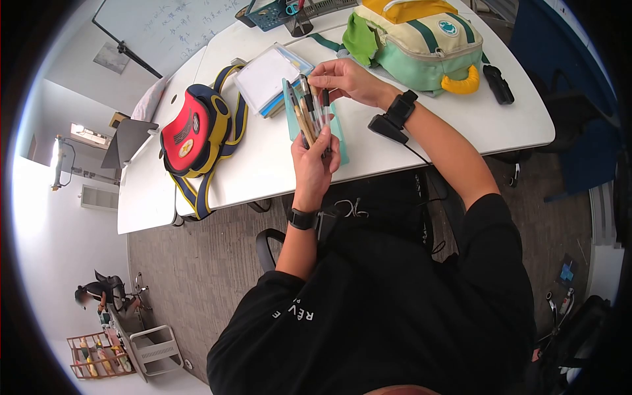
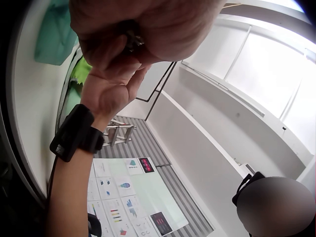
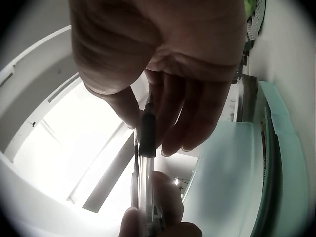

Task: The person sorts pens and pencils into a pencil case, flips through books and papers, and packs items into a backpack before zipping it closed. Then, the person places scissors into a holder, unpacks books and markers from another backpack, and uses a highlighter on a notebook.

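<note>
My left hand point(image 1: 315, 161) grips a bundle of several pens point(image 1: 307, 113), black, clear and tan, their upper ends fanned out above the fist. At the top of the bundle, my right hand point(image 1: 349, 79) has its thumb and fingertips on a pen end. Up close in the right wrist view, a clear pen point(image 3: 146, 133) with a black grip stands between the right thumb and fingers, point up. Below the hands lies a teal case point(image 1: 340, 146), also at the right in the right wrist view. In the left wrist view, the left palm hides most of the pens.
Left of the hands are a stack of papers and books point(image 1: 268, 78) and a red and navy backpack point(image 1: 197, 131). A green and cream backpack point(image 1: 421, 49) stands at the back right, beside a black case point(image 1: 498, 84). A blue basket point(image 1: 271, 14) sits at the back.
</note>
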Action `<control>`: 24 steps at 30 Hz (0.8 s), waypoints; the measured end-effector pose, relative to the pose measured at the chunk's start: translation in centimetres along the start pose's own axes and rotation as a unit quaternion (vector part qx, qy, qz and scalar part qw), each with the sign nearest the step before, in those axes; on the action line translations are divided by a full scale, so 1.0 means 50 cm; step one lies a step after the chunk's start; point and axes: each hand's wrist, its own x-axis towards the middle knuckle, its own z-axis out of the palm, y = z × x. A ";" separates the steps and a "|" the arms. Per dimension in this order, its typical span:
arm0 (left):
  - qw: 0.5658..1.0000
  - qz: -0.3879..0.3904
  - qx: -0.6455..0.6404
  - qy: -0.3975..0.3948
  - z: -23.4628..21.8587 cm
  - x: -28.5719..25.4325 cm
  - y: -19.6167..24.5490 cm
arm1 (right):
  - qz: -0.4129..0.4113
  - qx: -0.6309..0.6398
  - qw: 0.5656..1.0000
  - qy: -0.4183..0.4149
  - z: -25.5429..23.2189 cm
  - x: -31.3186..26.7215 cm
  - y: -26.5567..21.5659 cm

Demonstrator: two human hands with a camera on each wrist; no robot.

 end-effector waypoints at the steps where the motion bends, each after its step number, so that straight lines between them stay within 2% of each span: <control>1: 1.000 0.003 -0.001 0.002 0.002 0.000 0.000 | 0.010 -0.005 1.000 -0.015 -0.001 -0.001 0.000; 8: 1.000 0.013 -0.012 0.021 -0.004 0.005 -0.012 | 0.056 0.004 0.997 -0.045 0.002 -0.002 0.004; 15: 0.999 0.020 -0.010 0.023 -0.007 0.006 -0.009 | 0.053 -0.028 0.996 -0.069 0.003 -0.002 0.008; 24: 1.000 0.016 -0.007 0.011 -0.006 0.007 -0.003 | 0.023 -0.046 0.998 -0.039 0.003 -0.004 0.007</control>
